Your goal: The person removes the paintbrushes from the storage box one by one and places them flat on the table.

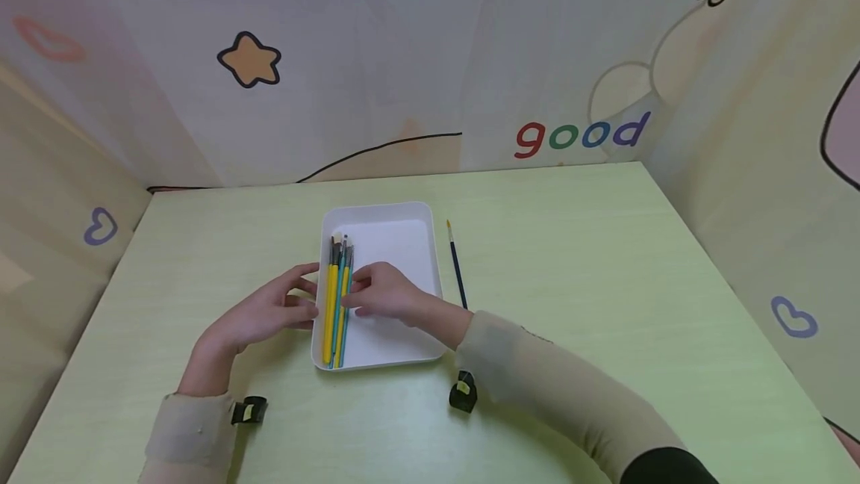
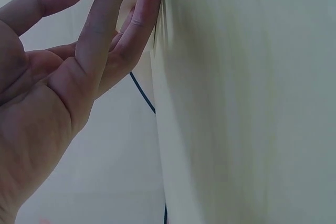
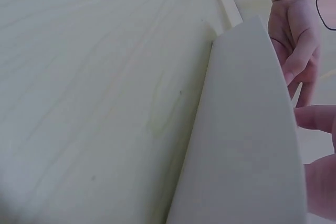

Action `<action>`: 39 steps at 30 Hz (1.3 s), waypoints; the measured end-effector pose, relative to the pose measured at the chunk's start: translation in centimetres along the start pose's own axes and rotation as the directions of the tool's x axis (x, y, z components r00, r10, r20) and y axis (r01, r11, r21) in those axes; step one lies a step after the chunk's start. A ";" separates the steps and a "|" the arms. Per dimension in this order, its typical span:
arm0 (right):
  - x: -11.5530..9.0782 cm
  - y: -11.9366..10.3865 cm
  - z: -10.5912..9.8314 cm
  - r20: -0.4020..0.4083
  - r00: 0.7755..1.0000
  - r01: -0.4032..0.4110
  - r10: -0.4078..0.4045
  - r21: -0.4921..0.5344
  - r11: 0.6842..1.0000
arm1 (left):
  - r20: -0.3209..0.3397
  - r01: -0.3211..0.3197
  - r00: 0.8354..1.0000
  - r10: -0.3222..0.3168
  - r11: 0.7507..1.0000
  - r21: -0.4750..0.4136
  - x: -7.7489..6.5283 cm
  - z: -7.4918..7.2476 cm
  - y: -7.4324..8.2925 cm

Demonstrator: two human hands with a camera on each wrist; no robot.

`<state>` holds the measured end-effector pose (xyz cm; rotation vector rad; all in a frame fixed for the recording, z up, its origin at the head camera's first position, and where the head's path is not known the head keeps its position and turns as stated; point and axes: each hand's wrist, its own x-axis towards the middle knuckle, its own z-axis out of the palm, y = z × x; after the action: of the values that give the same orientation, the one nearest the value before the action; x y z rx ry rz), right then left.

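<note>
We're seeing brushes [image 1: 331, 301] lying bunched in tray [image 1: 398, 234], 1 dark brush [image 1: 457, 269] lying outside. Left hand [image 1: 265, 311] touching tray, fingers spreading; right hand [image 1: 392, 294] touching brushes, pinch unclear.

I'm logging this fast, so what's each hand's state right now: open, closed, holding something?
Left hand: open, touching the white tray.
Right hand: at the paintbrushes; whether gripping any cannot be told.
</note>
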<state>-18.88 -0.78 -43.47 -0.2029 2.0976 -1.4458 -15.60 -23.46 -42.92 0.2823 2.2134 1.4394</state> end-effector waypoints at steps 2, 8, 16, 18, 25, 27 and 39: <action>0.3 0.0 0.2 0.008 1.000 0.007 -0.007 0.027 1.000 | 0.005 -0.004 1.000 0.004 1.000 -0.003 0.0 0.0 0.0; 0.8 -0.1 0.6 0.012 1.000 0.020 -0.021 0.055 0.998 | 0.016 -0.012 1.000 0.012 1.000 -0.015 0.0 -0.1 -0.1; 1.0 -0.5 0.9 -0.015 0.999 0.030 -0.030 0.000 1.000 | 0.014 -0.013 1.000 0.013 1.000 -0.003 -0.2 -0.2 0.0; 1.2 -0.4 0.9 -0.021 0.999 0.026 -0.025 0.032 0.999 | 0.014 -0.013 1.000 0.013 1.000 -0.011 -0.3 -0.2 0.0; 1.4 0.0 1.5 -0.075 0.996 0.054 -0.047 0.098 0.994 | 0.019 -0.006 1.000 0.007 1.000 -0.010 0.0 -0.1 -0.1; 1.4 0.1 1.7 -0.090 0.994 0.067 -0.061 0.070 0.995 | 0.018 -0.002 1.000 0.002 1.000 -0.007 0.0 0.0 -0.1; 1.5 -0.6 2.6 -0.115 0.991 0.057 -0.063 -0.053 0.997 | 0.010 -0.007 1.000 0.007 1.000 -0.009 0.0 -0.1 -0.2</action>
<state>-18.85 -3.76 -44.18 -0.2076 2.2405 -1.4736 -15.62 -23.59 -43.08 0.2939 2.1988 1.4483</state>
